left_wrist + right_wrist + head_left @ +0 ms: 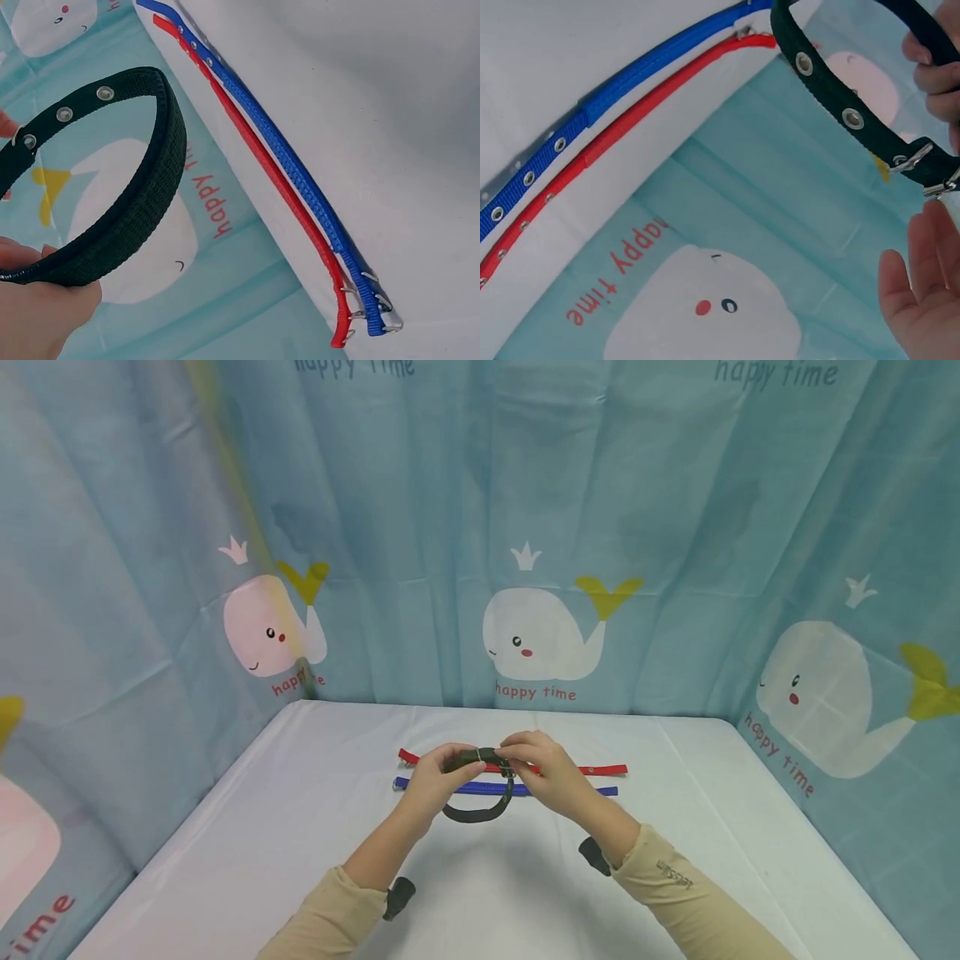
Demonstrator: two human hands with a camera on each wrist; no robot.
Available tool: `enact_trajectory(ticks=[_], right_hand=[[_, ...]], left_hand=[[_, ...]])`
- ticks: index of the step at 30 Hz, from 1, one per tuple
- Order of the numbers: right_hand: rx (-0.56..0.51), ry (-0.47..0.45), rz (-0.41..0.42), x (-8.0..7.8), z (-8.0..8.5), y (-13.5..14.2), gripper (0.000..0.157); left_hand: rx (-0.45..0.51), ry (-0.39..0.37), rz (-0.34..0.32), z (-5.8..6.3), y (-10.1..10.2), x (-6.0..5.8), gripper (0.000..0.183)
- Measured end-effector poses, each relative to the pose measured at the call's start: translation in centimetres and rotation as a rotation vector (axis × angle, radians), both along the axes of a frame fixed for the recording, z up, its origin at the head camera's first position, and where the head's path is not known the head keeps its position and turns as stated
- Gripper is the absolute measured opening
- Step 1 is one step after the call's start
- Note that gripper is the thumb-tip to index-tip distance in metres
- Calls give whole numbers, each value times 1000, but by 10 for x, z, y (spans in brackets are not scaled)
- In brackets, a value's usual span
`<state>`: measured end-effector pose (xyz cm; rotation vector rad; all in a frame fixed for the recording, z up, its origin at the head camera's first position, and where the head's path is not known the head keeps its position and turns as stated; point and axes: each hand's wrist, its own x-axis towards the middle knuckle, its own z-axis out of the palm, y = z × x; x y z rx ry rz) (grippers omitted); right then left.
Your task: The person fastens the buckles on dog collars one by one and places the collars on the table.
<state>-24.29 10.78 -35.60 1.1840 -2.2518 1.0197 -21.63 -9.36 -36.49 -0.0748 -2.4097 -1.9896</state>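
Observation:
A dark green pet collar (477,816), buckled into a loop with metal eyelets along its strap, is held up above the table. My left hand (438,777) grips the padded part of the loop, thumb and fingers on either side of it. At the collar's metal buckle (913,159), my right hand (551,772) pinches the strap, its other fingers extended in the right wrist view. Behind the loop, a red collar (603,770) and a blue collar (487,788) lie stretched out side by side on the table, their buckles toward the left.
A white-covered table (300,827) stands under the hands. Blue curtains (420,635) printed with whales hang around its back and sides. Black straps or mounts (400,897) sit at the wrists.

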Motion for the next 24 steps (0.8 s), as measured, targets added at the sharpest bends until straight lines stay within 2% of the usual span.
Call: enact_trajectory(ticks=[3,5,9,11,13,15,19,24], right_hand=[[-1,-53,-14,0,-2,0,24],[-17,-164,-42,0,-4,0,29],[-67,-529,-119,-1,-12,2,40],[-77,-707,-126,-2,-15,3,43],[-68,-839,-115,-3,-20,2,44],[-60,-920,-87,-3,-25,0,42],[-101,-996,-30,-4,-35,-5,32],[-219,-1082,30,-7,-44,-15,24]], left_hand=[[5,-5,1,0,-2,0,36],[27,-15,12,-1,-4,-1,37],[83,-15,38,-1,-10,-3,38],[122,-12,44,-2,-13,-4,36],[164,-11,44,-1,-16,-4,34],[209,-13,45,-1,-18,-4,31],[264,-24,54,0,-22,-5,29],[219,-38,81,-4,-34,-2,30]])
